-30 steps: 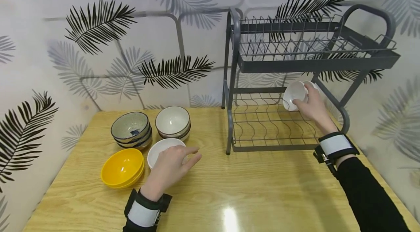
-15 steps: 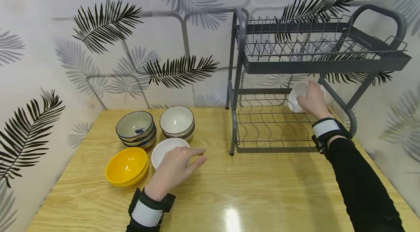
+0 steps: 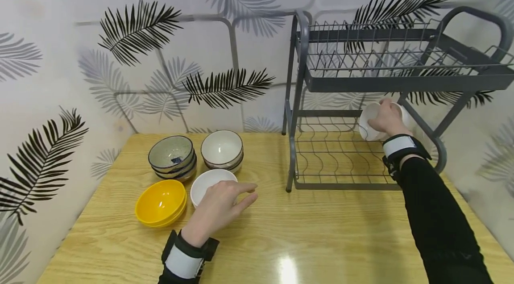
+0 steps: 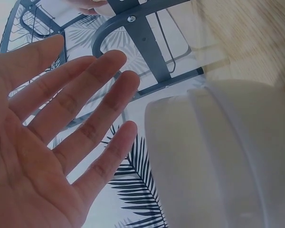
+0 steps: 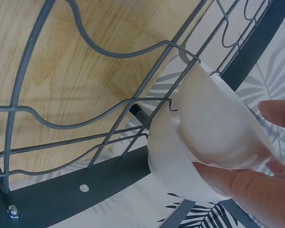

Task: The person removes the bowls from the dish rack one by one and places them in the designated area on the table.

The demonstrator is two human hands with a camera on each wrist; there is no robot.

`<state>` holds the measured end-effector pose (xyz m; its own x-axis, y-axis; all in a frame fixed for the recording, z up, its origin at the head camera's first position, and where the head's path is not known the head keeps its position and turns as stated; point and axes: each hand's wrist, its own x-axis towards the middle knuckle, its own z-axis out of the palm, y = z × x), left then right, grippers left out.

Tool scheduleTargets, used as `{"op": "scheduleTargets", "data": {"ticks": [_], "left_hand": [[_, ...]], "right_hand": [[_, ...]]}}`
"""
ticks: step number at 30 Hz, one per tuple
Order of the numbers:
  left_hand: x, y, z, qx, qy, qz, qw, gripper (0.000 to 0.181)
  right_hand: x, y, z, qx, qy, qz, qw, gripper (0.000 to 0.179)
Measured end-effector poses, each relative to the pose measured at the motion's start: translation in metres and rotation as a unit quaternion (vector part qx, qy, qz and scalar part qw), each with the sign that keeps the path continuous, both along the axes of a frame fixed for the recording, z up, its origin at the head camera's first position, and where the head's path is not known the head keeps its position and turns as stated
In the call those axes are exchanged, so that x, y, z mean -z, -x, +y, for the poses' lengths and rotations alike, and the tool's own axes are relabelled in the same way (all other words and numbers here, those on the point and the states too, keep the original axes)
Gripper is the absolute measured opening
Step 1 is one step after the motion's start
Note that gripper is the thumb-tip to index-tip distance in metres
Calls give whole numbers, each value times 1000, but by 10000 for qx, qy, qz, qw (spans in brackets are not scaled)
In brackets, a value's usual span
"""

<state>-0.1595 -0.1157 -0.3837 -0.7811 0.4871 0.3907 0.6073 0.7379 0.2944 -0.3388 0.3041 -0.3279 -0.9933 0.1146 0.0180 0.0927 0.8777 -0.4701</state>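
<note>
In the head view, my right hand [image 3: 387,119] holds a white bowl [image 3: 365,125] tipped on its side at the right of the rack's lower shelf. The right wrist view shows thumb and fingers pinching this bowl [image 5: 213,114], its edge right at the shelf wires. Close beside it stands a second white bowl [image 5: 173,156], mostly hidden behind the hand from above. My left hand [image 3: 217,208] hovers with spread fingers over the near side of a white bowl [image 3: 209,183] on the table. Stacked white bowl walls [image 4: 204,156] fill the right of the left wrist view.
The dark grey two-tier dish rack [image 3: 301,96] stands against the patterned wall, its upper wire basket [image 3: 369,63] above my right hand. Left on the wooden table [image 3: 301,230] are yellow bowls [image 3: 160,203], blue-rimmed bowls [image 3: 170,154] and dark-rimmed cream bowls [image 3: 222,150], all stacked.
The view has shifted, so the scene sits farther right. My right hand has lowered the bowl slightly onto the lower shelf and turned it more on edge. The left hand stays in place.
</note>
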Motion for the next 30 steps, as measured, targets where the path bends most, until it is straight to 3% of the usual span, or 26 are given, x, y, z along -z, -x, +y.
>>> {"op": "scheduleTargets", "data": {"ticks": [6, 10, 15, 22, 30], "left_hand": [[-1, 0, 1, 12, -10, -21, 10000, 26], [-2, 0, 0, 27, -2, -30, 10000, 27], [-2, 0, 0, 40, 6, -31, 10000, 27], [-2, -1, 0, 2, 39, -158, 9999, 29], [-3, -1, -3, -48, 53, -155, 9999, 30]], "right_hand": [[3, -1, 0, 113, 63, 212, 9997, 55], [5, -1, -1, -41, -270, 456, 9986, 48], [8, -3, -1, -82, -683, 617, 9957, 51], [11, -4, -5, -204, -1544, 777, 9847, 57], [13, -7, -7, -102, -933, 758, 9927, 68]]}}
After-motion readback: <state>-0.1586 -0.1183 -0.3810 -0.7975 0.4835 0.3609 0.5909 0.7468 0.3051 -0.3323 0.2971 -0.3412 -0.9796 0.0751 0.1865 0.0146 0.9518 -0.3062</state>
